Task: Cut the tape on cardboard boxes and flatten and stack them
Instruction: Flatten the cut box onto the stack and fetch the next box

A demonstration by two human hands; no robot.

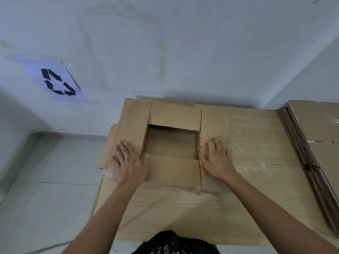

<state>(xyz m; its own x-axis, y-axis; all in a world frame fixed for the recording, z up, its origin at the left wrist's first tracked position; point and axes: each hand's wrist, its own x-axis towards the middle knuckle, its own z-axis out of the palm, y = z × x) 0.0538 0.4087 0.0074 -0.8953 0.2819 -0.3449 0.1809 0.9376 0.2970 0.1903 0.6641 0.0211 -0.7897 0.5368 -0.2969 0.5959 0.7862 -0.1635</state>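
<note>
The box [172, 114] sits open on the table [256, 143], its four flaps folded outward around a square opening. The hands lie well apart, one on each side of that opening, and neither grips anything.

The left hand [126, 160] rests palm-down on the box's left flap, fingers straight and spread, thumb touching the edge of the near flap. This hand is slightly blurred. The right hand [218, 158] lies flat on the right flap in the same way, fingers splayed and pointing away from the person, just beside the orange-printed inner wall of the box. Both forearms reach in from the near side, so the near flap lies between the wrists.

A strip of tape [174, 103] runs along the far flap's outer edge, and a small scrap hangs at the box's near right corner.

Right of the box – well apart from it – a stack [315, 125] of flattened cardboard lies on the table. Left of the box, a sign [55, 81] with recycling arrows is stuck to the wall [183, 43], above the tiled floor [55, 171].
</note>
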